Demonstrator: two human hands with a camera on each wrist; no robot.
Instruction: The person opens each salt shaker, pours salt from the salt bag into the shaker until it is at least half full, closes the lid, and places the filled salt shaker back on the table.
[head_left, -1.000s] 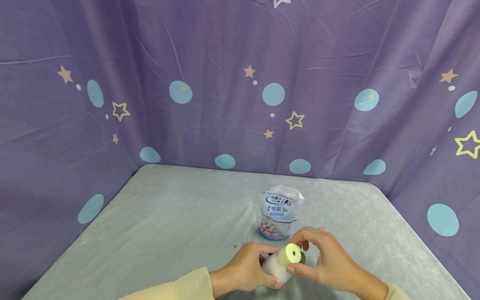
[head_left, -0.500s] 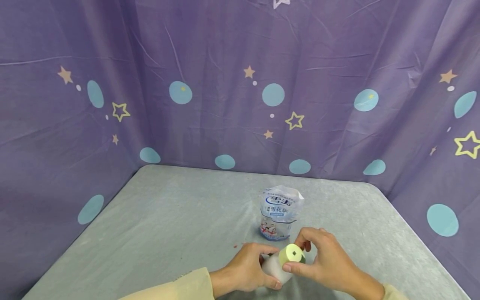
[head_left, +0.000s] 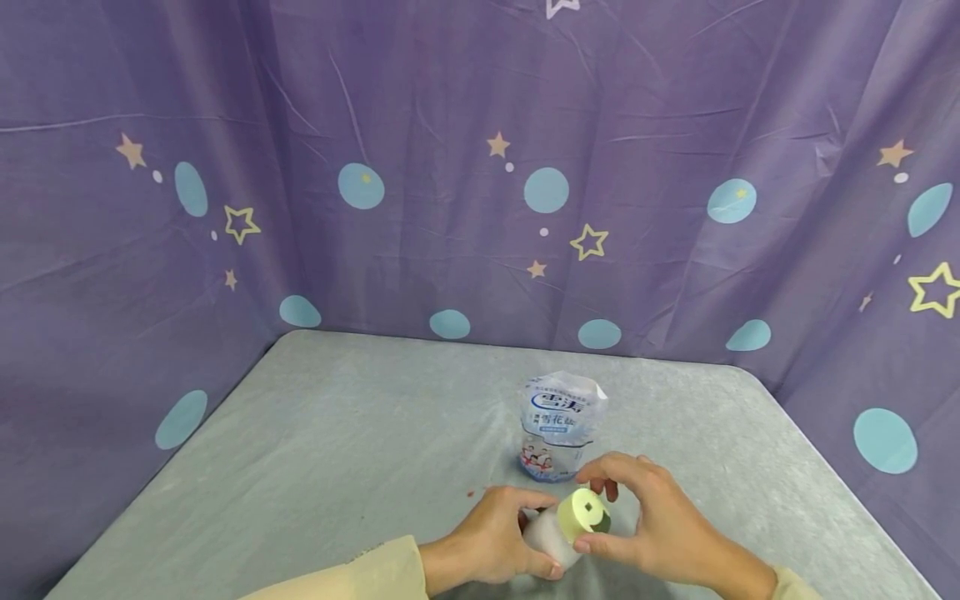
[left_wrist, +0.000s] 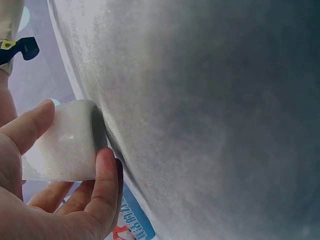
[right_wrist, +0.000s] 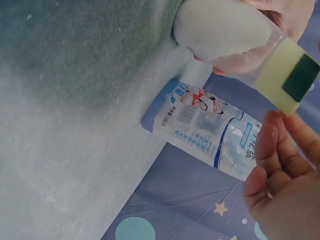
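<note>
A clear seasoning bottle (head_left: 551,537) filled with white grains stands near the front of the table. My left hand (head_left: 495,533) grips its body, thumb on the near side and fingers round the far side. In the left wrist view the bottle (left_wrist: 70,142) shows close up between thumb and fingers. A pale yellow-green cap (head_left: 577,514) with a dark green patch (right_wrist: 301,78) tops it. My right hand (head_left: 656,521) holds the cap at its edge between thumb and fingertips. Just behind the hands stands a blue and white salt bag (head_left: 557,429).
The grey-covered table (head_left: 360,433) has a tiny red speck left of the salt bag. A purple curtain (head_left: 450,250) with stars and dots rises along its back and sides.
The right fingers slipped back along the cap, then came forward again, with the thumb shifting at its edge. More of the dark green patch shows now. Left hand and salt bag stay in place.
</note>
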